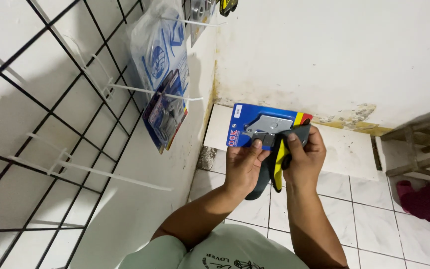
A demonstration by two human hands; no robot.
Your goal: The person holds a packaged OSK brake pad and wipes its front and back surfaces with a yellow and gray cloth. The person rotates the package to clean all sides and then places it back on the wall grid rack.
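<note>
A: Hands first. What does each one grip?

B: The left hand [245, 164] pinches the blue blister card [255, 127] from below, thumb laid on its front face under the grey metal tool [269, 125] sealed in the pack. The right hand [302, 157] is closed around a dark grey and yellow cloth [278, 162], pressing it against the card's right edge.

A: So where does the card sit relative to the hands?

B: It sticks up and to the left out of both of them, tilted, its lower right corner buried between the two thumbs. The cloth hangs down from that corner, between the wrists.

A: And around the card?

B: Behind it is the white wall [324, 55], stained and peeling just to the card's right. Below the card lies the white tiled floor [364, 219]. Well to the left of the card stands a black wire grid rack [36, 129] with white hooks [100, 174], and other packaged goods [162, 74] hang on the hooks nearest the card. Far to the card's right a wooden frame [414, 144] stands by the wall, with a dark red cloth [429, 199] just beneath it.
</note>
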